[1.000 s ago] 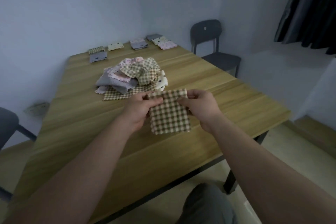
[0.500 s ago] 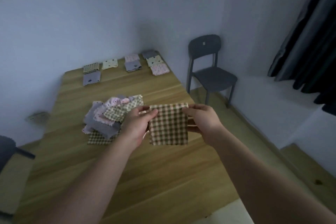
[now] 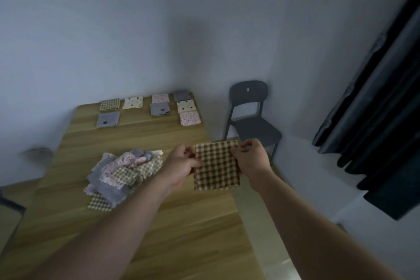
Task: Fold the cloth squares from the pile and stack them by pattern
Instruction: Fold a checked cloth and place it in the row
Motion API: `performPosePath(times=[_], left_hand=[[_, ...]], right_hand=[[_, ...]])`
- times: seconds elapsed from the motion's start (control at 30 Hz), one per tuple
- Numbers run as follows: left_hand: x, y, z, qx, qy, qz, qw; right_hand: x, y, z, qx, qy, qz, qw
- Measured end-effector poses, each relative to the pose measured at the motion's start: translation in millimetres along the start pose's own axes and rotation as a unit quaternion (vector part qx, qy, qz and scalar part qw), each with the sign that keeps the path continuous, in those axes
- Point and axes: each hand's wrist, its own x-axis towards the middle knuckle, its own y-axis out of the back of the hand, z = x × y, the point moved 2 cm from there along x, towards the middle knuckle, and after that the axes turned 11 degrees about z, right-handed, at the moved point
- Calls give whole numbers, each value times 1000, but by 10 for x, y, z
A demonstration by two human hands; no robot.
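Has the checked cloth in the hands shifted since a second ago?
Yes. The checked cloth has gone rightward, away from the pile, and now overlaps the right edge of the table.

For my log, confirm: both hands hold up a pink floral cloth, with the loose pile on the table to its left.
Wrong pattern: the head view shows the cloth brown-and-cream checked, not pink floral. The left hand and right hand do hold it up, pile on the table to its left.

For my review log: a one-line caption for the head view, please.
Left hand and right hand pinch a checked cloth by the table; pile alongside, folded stacks at the far end.
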Motion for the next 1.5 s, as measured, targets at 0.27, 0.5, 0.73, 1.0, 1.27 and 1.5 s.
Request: performPosePath(times=[0.27,0.5,0.73,1.0,1.27,1.5], left_hand=[[-385,-1211,-86,-40,-47,61,996],[-716,-1853,-61,-40,-54,88,994],[-399,-2145,37,-43,-54,102,992],[766,-2158,271,-91,-34,133,986],[2264,-1864,664,-11,4,193,981],[3250,-1514,727,48,55,282,957]], right_hand=[[605,1190,326,-3,8,-135,991],[894,1825,376,-15,-27,-203,979],[1467,1725,371,-27,-14,-237,971],[2619,759,64,-49,-19,-282,958],[3678,-416,-256,-62,-70,-350,932],[4314,-1436,-395,-115,14,-398,910]])
